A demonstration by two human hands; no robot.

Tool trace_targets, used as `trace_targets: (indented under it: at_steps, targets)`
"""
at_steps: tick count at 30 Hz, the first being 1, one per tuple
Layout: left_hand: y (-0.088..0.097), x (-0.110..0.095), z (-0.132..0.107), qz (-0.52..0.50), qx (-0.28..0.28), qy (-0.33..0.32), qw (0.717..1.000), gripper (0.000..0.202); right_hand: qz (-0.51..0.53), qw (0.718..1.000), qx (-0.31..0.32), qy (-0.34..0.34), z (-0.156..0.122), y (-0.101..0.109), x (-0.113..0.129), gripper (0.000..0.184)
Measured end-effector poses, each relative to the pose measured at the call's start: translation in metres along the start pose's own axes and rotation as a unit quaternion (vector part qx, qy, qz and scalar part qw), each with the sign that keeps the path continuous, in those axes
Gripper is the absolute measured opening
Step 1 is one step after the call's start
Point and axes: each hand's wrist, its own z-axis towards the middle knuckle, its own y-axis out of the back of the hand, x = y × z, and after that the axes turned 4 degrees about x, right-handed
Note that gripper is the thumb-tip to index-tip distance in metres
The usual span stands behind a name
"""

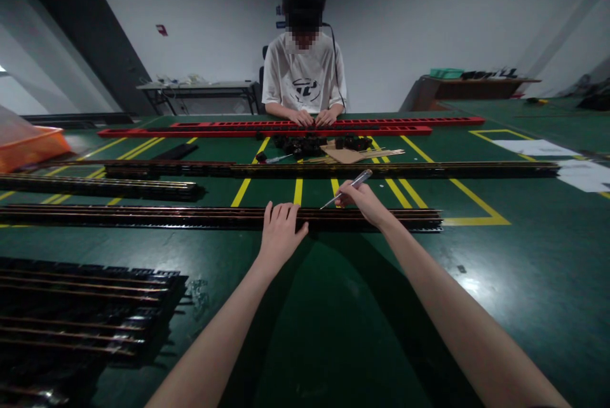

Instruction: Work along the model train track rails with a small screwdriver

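Note:
A long black strip [166,216] with copper-coloured lines along it lies across the green table in front of me. My left hand [282,228] rests on this strip, fingers stretched over its top and thumb apart. To the right of it, my right hand [357,199] is closed around the handle of a screwdriver [363,177]. The thin shaft slants down to the left, and its tip is at the strip's far edge. Whether the tip touches the strip I cannot tell.
More black strips lie beyond [395,170] and at the lower left [86,306]. Past them are black parts [309,144], brown cardboard [344,154] and long red frames [381,131]. A co-worker [305,71] sits opposite, hands on a frame. An orange bin [35,149] stands left.

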Motion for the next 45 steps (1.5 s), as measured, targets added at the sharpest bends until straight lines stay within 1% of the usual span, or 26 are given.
trace_targets:
  at_steps: [6, 10, 15, 20, 30, 39, 45]
  targets:
    - [-0.001, 0.002, -0.001, 0.011, -0.005, -0.007, 1.000, 0.038, -0.054, 0.998, 0.014, 0.001, -0.001, 0.000, 0.006, 0.020]
    - [0.000, 0.002, -0.001, 0.016, -0.002, -0.006, 1.000, 0.039, -0.067, 0.998, 0.019, 0.003, -0.001, 0.002, 0.006, 0.020]
    - [0.001, 0.000, -0.001, 0.017, 0.001, -0.001, 1.000, 0.038, -0.065, 0.998, 0.010, -0.004, 0.000, 0.004, 0.006, 0.018]
    - [0.001, 0.000, -0.001, 0.019, -0.008, -0.004, 1.000, 0.037, -0.067, 0.998, 0.018, 0.000, 0.001, 0.006, 0.004, 0.016]
    - [0.001, 0.000, -0.002, 0.023, -0.010, 0.001, 1.000, 0.038, -0.062, 0.998, 0.010, 0.003, 0.001, 0.009, 0.003, 0.015]
    - [0.003, -0.001, -0.001, 0.021, -0.004, 0.003, 1.000, 0.038, -0.054, 0.998, -0.006, 0.005, 0.003, 0.010, 0.001, 0.013]
    - [0.003, 0.000, -0.002, 0.019, -0.004, 0.001, 1.000, 0.038, -0.036, 0.999, -0.029, 0.001, 0.004, 0.012, 0.001, 0.013]
